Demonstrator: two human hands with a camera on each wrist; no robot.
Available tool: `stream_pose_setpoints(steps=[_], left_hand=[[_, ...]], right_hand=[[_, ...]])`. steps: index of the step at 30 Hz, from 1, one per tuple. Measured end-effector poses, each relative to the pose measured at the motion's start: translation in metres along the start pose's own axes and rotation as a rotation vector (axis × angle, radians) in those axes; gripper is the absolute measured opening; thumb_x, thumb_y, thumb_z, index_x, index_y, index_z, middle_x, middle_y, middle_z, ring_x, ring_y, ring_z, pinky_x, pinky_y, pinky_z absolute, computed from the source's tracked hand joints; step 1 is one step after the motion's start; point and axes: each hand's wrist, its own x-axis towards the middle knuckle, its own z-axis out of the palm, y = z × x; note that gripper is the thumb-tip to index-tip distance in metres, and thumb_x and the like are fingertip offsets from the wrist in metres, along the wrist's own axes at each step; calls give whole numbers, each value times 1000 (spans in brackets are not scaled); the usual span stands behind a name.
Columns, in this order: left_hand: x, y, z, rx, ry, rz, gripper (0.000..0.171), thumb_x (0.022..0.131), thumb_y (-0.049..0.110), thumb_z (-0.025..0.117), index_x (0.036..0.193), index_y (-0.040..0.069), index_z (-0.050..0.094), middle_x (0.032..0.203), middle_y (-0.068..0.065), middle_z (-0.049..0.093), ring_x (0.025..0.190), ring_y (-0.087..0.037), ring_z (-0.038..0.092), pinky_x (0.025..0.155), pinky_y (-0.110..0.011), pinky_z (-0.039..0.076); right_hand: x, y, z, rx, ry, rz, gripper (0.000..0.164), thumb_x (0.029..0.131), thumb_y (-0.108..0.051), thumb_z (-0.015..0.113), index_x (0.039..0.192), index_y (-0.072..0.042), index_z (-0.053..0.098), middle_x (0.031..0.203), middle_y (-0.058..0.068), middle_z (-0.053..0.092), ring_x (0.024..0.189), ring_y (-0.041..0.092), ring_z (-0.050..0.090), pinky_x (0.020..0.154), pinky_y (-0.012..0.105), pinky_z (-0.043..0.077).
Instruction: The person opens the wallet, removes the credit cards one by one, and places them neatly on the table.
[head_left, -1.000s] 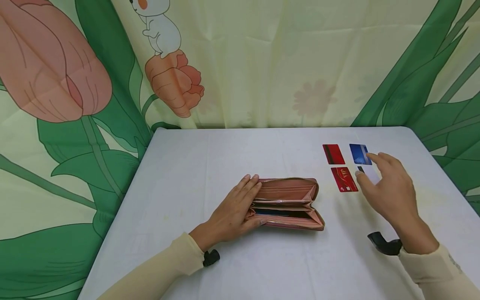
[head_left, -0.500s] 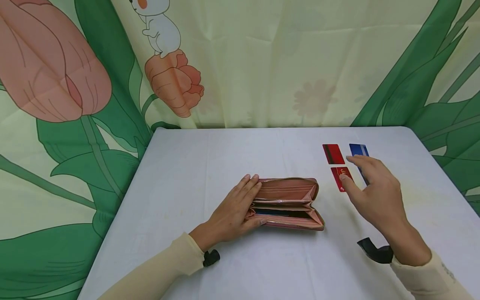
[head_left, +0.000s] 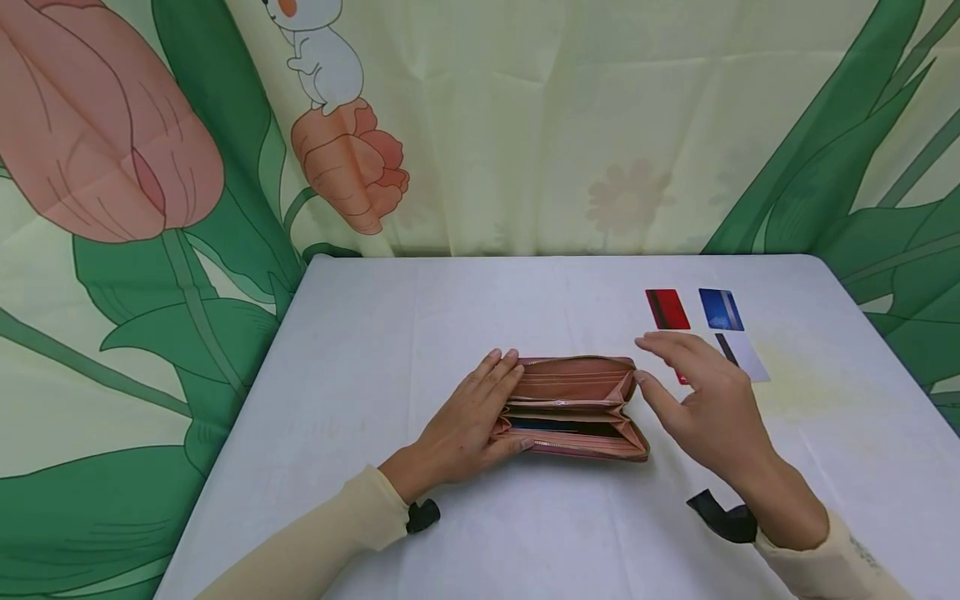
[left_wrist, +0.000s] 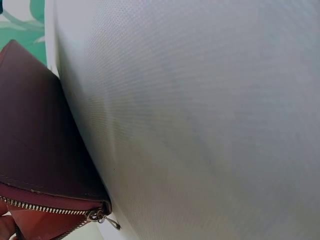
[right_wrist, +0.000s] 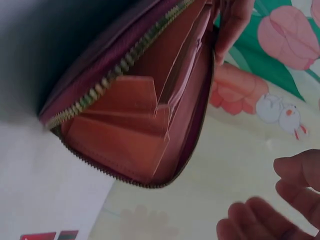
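A pink zip-around wallet (head_left: 573, 383) stands unzipped on the table, its pockets facing up and a dark insert in the near one. My left hand (head_left: 465, 425) grips its left end, fingers over the far side and thumb on the near edge. In the left wrist view the wallet's dark purple outside (left_wrist: 35, 125) and zipper pull (left_wrist: 102, 216) show. My right hand (head_left: 708, 404) hovers by the wallet's right end, fingers loosely bent and holding nothing. The right wrist view shows its fingers (right_wrist: 265, 215) apart from the wallet's pleated side (right_wrist: 120, 125).
Beyond my right hand lie a red card (head_left: 667, 309), a blue card (head_left: 722, 310) and a white card (head_left: 742, 357) with a dark stripe. Another red card (head_left: 682, 379) is mostly hidden behind the hand. A patterned curtain (head_left: 525, 125) hangs behind the white table (head_left: 360, 333).
My right hand has moved left from above the cards to the wallet's right end, uncovering the blue and white cards. My left hand and the wallet stay put.
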Motion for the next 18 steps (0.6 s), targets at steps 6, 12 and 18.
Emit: stream_pose_setpoints(steps=[6, 12, 18], left_hand=[[0, 0, -1, -1, -13, -12, 92, 100, 53, 65, 164, 1, 26, 174, -12, 19, 161, -31, 12, 130, -43, 15], [-1, 0, 0, -1, -6, -9, 91, 99, 52, 66, 164, 2, 26, 173, -12, 20, 161, -31, 12, 130, -42, 15], [0, 0, 0, 8, -2, -4, 91, 99, 52, 67, 164, 2, 26, 174, -11, 19, 161, -32, 14, 130, -42, 16]], right_hand=[[-3, -8, 9, 30, -86, -114, 40, 76, 4, 85, 115, -5, 79, 107, 3, 79, 93, 19, 75, 93, 1, 42], [-6, -15, 21, 77, -171, -197, 32, 75, 3, 87, 105, -8, 81, 97, -4, 79, 82, 10, 73, 83, 10, 55], [-13, -22, 34, 107, -241, -254, 26, 75, 2, 88, 96, -10, 82, 88, -7, 77, 71, 0, 64, 64, 20, 58]])
